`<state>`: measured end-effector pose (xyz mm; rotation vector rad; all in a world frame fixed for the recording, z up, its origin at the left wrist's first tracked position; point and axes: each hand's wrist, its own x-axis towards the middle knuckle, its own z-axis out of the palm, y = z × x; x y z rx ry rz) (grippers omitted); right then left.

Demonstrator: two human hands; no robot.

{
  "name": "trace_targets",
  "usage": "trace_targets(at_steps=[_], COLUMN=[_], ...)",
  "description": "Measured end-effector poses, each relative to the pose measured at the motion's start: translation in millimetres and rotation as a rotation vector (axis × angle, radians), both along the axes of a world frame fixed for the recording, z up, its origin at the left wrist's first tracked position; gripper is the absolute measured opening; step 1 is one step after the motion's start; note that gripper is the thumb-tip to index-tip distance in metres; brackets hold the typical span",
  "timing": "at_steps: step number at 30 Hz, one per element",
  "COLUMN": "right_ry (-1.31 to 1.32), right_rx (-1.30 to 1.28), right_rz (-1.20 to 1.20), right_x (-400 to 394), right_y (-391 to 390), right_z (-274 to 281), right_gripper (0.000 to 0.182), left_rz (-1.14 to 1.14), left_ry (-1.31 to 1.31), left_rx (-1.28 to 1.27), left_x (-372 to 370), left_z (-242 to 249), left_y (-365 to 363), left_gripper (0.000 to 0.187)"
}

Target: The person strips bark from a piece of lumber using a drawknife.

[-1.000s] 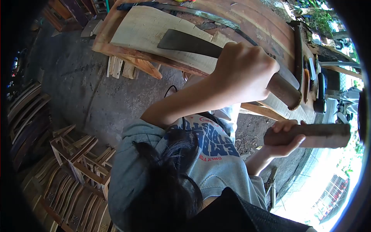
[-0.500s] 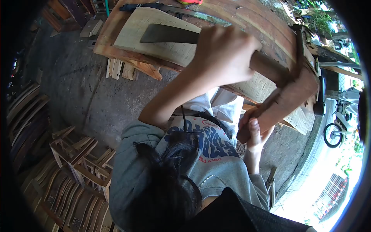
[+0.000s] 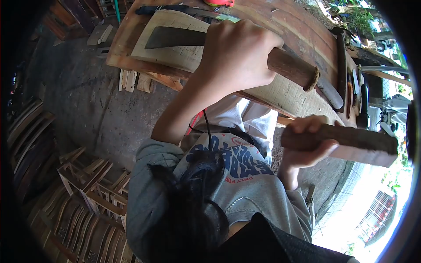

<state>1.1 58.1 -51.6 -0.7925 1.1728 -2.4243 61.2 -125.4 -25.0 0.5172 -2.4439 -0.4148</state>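
Upper centre, the left hand (image 3: pixel 241 55) is clenched round a chisel (image 3: pixel 289 68) over a pale plank (image 3: pixel 173 58). Centre right, the right hand (image 3: pixel 307 157) wraps partway round a wooden block (image 3: pixel 357 139).

Curved wooden pieces (image 3: pixel 35 131) are lying stacked at the left edge, and a wooden frame (image 3: pixel 105 203) is standing beside them on the grey floor (image 3: pixel 94 101). Short wood strips (image 3: pixel 128 80) are showing below the bench (image 3: pixel 285 22), a red object (image 3: pixel 219 3) is resting on its top, and green foliage (image 3: pixel 359 19) is growing at the upper right.
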Motion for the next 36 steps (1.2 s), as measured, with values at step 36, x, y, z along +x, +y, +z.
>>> trace_targets(at_steps=[36], right_ry=[-0.224], right_rx=[0.376], right_rz=[-0.752], right_x=[-44.4], right_y=[160.2], right_z=[-14.2], right_gripper=[0.036], left_rz=[-0.857], left_ry=[0.188], left_rx=[-0.088], left_x=[-99.6], left_z=[20.1], left_y=[199.0], left_gripper=[0.013])
